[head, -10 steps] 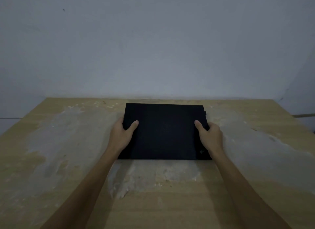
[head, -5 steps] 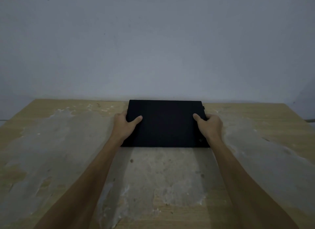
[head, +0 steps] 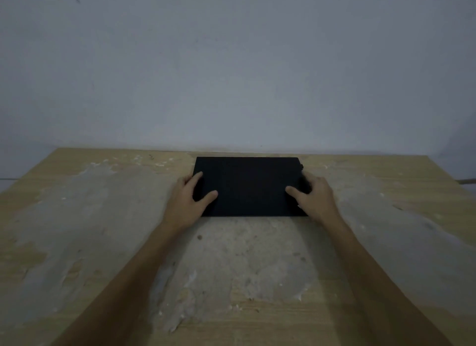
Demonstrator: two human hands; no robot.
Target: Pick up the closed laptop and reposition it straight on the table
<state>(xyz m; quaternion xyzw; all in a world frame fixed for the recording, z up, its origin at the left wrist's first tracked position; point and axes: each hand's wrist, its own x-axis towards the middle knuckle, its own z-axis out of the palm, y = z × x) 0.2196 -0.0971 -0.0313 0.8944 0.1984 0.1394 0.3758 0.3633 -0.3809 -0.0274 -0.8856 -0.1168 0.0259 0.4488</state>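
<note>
Now the closed laptop (head: 248, 186) lies flat near the far edge of the counter (head: 77, 217), close to the wall (head: 231, 62), its long edges running roughly parallel with that far edge; a second ago it sat nearer the person, so it has been carried away from the body and set down squarer; half a second ago both thumbs were clamped over its sides, whereas the fingers now look to be loosening. The left hand (head: 186, 199) rests at the left edge, thumb and forefinger spread over the lid, its grip apart rather than pinched; the right hand (head: 313, 196) is blurred with motion at the right edge, fingers splayed on the lid, and it appears to be opening too, though the blur leaves that less sure. In my judgement the placing is essentially done; what remains is letting go and drawing both hands clear without nudging the laptop askew.
</note>
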